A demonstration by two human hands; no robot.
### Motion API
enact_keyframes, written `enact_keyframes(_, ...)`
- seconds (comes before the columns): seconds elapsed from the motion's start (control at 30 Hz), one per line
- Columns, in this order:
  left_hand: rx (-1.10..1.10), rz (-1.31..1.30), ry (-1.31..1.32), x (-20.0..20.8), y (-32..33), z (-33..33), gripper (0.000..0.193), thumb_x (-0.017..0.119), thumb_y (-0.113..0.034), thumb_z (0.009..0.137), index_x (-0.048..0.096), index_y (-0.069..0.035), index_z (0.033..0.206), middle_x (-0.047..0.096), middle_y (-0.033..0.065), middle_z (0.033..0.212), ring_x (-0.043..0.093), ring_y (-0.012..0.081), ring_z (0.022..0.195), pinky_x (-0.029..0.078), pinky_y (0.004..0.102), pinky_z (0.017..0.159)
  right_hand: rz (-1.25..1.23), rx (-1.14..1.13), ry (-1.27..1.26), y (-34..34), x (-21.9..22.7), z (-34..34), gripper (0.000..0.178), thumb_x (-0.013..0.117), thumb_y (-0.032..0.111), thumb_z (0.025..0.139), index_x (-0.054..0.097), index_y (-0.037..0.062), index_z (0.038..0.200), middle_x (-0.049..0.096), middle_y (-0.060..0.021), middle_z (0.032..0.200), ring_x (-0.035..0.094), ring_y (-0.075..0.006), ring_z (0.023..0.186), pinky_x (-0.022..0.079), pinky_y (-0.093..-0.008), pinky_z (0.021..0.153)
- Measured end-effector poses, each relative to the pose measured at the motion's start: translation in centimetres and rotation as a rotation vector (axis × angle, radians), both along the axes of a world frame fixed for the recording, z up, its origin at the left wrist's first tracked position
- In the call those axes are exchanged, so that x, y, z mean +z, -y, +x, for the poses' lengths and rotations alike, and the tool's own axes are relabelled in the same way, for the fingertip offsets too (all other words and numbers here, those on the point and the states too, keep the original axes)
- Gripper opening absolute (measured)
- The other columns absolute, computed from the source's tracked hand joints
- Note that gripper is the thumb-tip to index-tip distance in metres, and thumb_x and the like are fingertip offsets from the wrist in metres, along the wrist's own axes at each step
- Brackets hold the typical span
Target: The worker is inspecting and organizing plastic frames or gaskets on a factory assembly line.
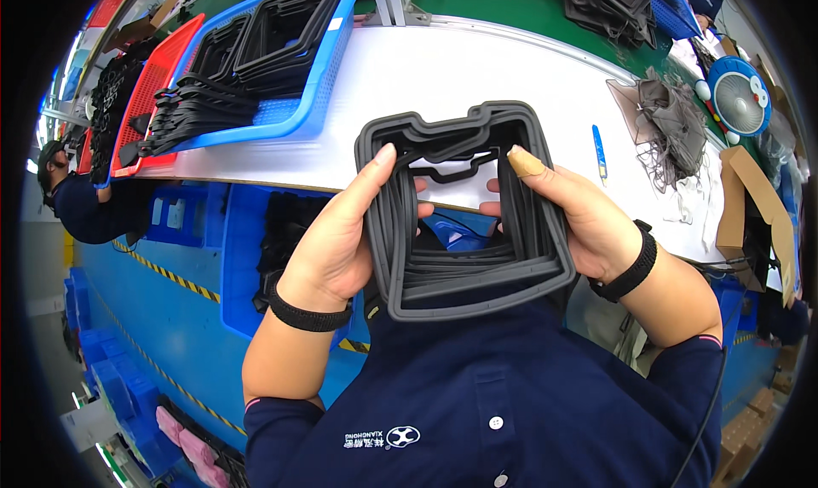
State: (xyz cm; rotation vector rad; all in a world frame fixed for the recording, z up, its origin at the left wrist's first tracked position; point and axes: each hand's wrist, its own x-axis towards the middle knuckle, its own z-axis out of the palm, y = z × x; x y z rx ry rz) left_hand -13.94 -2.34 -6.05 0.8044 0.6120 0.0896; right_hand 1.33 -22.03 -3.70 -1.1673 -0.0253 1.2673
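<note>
Between my hands is a stack of black rubber gasket frames (477, 306), roughly square, with a notched far edge and an open middle. My left hand (339, 224) grips the stack's left side, thumb on top and fingertips showing through the opening. On the right side my right hand (573, 208) holds it the same way, a tan bandage wrapped round its thumb. The stack is held up close to my body, over the table's near edge. Its frames are slightly fanned out of line.
A blue basket (319, 117) with more black frames stands at the left of the white table (426, 70), beside a red basket (162, 87). At right lie a blue pen-like tool (600, 154), a heap of dark scraps (671, 117), a small fan (738, 98) and a cardboard box (758, 215).
</note>
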Motion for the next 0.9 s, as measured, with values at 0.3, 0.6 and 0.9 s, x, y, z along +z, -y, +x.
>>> enact_keyframes(0.3, 0.040, -0.062, -0.022, -1.4, -0.3, 0.1, 0.068, 0.034, -0.060, 0.102, 0.056, -0.003, 0.131, 0.068, 0.0217, 0.116, 0.072, 0.0268, 0.089, 0.063, 0.0368, 0.071, -0.013, 0.042, 0.168, -1.7, 0.1, 0.0, 0.055, 0.055, 0.047, 0.100, 0.049, 0.0033, 0.133, 0.058, -0.0084, 0.116, 0.064, -0.0200, 0.105, 0.058, -0.0291, 0.079)
enact_keyframes(0.6, 0.103, 0.273, -0.036, 1.5, 1.1, -2.5, 0.054, 0.043, -0.046, 0.105, 0.050, -0.004, 0.138, 0.060, 0.0108, 0.128, 0.063, 0.0172, 0.103, 0.053, 0.0320, 0.087, 0.022, 0.167, 0.362, -2.5, 0.9, -1.4, 0.058, 0.042, 0.046, 0.105, 0.034, 0.0056, 0.146, 0.048, -0.0112, 0.135, 0.056, -0.0187, 0.109, 0.053, -0.0318, 0.085)
enact_keyframes(0.9, 0.219, 0.549, 0.096, 10.9, -7.1, -4.9, 0.055, 0.043, -0.049, 0.105, 0.051, -0.006, 0.138, 0.063, 0.0100, 0.123, 0.067, 0.0161, 0.097, 0.057, 0.0295, 0.080, 0.293, 0.251, 0.564, -11.3, 8.1, -2.1, 0.060, 0.040, 0.050, 0.105, 0.038, 0.0024, 0.142, 0.052, -0.0131, 0.135, 0.058, -0.0205, 0.109, 0.047, -0.0353, 0.094)
